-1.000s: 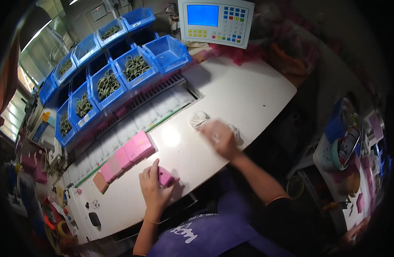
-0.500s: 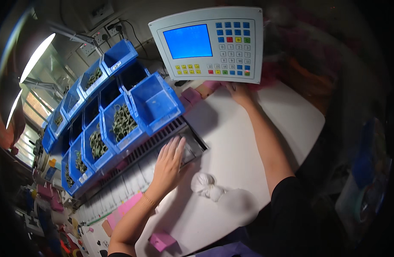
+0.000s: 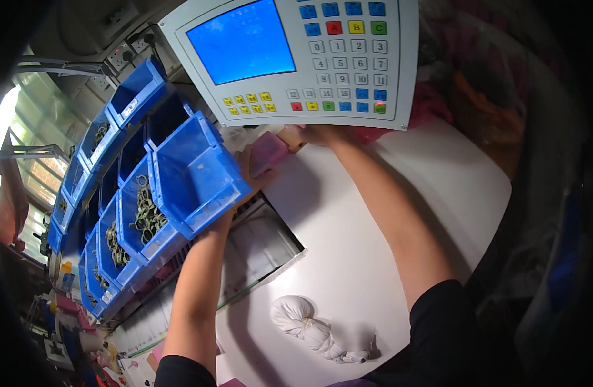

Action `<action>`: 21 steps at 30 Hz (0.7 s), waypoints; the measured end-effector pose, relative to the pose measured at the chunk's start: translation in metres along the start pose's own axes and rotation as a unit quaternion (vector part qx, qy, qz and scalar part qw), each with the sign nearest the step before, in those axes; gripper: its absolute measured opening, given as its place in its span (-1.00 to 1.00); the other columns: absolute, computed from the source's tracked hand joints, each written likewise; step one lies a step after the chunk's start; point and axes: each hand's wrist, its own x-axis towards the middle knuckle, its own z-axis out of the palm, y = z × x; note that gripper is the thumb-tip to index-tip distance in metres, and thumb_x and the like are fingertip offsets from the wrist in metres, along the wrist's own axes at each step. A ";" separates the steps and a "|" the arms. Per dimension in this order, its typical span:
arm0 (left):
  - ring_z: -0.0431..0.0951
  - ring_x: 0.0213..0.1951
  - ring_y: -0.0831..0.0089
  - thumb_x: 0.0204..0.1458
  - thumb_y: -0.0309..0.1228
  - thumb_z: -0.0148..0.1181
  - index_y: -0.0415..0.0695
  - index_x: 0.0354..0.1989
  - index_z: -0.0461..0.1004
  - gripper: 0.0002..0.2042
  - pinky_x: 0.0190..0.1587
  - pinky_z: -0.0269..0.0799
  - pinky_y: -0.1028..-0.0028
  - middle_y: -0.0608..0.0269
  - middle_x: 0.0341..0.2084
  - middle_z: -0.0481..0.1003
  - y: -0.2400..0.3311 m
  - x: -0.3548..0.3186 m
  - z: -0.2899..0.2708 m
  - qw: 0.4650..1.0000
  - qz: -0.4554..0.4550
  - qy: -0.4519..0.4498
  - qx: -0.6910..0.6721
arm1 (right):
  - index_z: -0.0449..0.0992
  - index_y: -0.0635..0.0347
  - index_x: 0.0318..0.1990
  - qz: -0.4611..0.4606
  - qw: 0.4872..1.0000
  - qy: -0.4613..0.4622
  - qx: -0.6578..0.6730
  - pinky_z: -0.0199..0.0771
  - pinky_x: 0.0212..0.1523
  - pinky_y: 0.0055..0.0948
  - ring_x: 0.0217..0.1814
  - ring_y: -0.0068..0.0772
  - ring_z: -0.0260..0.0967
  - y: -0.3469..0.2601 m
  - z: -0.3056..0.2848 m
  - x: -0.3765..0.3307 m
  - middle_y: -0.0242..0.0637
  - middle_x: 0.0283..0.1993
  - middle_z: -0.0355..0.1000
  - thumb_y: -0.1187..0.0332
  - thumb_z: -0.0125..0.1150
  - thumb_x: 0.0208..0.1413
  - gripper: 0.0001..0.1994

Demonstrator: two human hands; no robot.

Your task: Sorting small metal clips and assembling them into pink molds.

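My left hand (image 3: 250, 169) reaches up behind the front blue bin and is partly hidden by it. Blurred fingers and thumb lie around a pink block (image 3: 269, 153). Beside that block, just under the lower edge of the control panel (image 3: 258, 97), my right hand (image 3: 314, 134) is at a small tan-and-pink block (image 3: 290, 137). Its fingers are mostly hidden there, so their grip does not show. A knotted bundle of white cloth (image 3: 309, 326) lies on the white tabletop (image 3: 354, 258) between my forearms.
Stacked blue bins (image 3: 193, 174) stand at the left, several holding small greenish rings (image 3: 148, 216). Below them runs a slotted metal bed (image 3: 254, 248). A lit lamp (image 3: 3, 122) is at far left. Wall sockets (image 3: 122, 58) show behind, and pink material (image 3: 432, 109) lies beyond the panel.
My left hand has moved from the slotted bed up to the pink block. My right hand has shifted left along the blocks. The view has moved, making the panel appear larger.
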 end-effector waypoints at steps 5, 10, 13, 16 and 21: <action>0.44 0.08 -0.09 -0.05 0.25 0.22 -0.23 0.34 0.21 -0.08 0.15 0.33 0.11 -0.15 0.11 0.43 0.010 0.007 -0.001 0.999 0.022 0.015 -0.034 | 0.43 0.20 0.17 -0.011 0.999 0.040 -0.005 0.36 0.13 -0.09 0.16 0.05 0.38 0.009 -0.010 -0.022 -0.02 0.14 0.43 0.18 0.18 0.22 -0.57; 0.48 -0.05 -0.06 -0.06 0.30 0.20 -0.25 0.35 0.17 -0.03 0.00 0.42 0.07 -0.14 -0.02 0.46 0.070 0.001 -0.003 0.997 0.077 -0.018 0.009 | 0.51 -0.02 0.11 -0.038 0.994 0.083 0.053 0.39 0.13 -0.15 0.12 0.00 0.39 0.053 -0.037 -0.073 -0.20 0.15 0.46 0.12 0.15 0.18 -0.62; 0.47 -0.14 0.01 -0.03 0.32 0.15 -0.23 0.36 0.15 -0.04 -0.09 0.42 0.05 -0.05 -0.16 0.46 0.121 -0.036 0.000 0.990 0.098 0.090 -0.050 | 0.55 -0.14 0.09 0.071 0.994 -0.052 0.071 0.29 0.23 -0.11 0.21 -0.08 0.34 0.073 -0.072 -0.117 -0.33 0.18 0.46 0.06 0.10 0.22 -0.65; 0.45 -0.11 0.05 -0.05 0.29 0.18 -0.21 0.36 0.17 -0.05 -0.10 0.37 0.09 0.02 -0.16 0.46 0.155 -0.076 -0.007 0.983 0.108 0.107 -0.098 | 0.59 -0.23 0.07 0.010 0.971 -0.025 -0.236 0.14 0.28 -0.11 0.27 -0.27 0.28 0.067 -0.105 -0.169 -0.49 0.24 0.42 0.01 0.06 0.26 -0.67; 0.41 -0.05 0.06 0.01 0.23 0.16 -0.20 0.38 0.13 -0.10 -0.02 0.27 0.07 0.00 -0.08 0.45 0.188 -0.150 -0.023 0.984 0.106 0.053 -0.131 | 0.58 -0.33 0.09 0.024 0.974 -0.028 -0.225 0.01 0.38 -0.09 0.32 -0.30 0.22 0.027 -0.147 -0.244 -0.56 0.24 0.41 -0.01 0.01 0.29 -0.68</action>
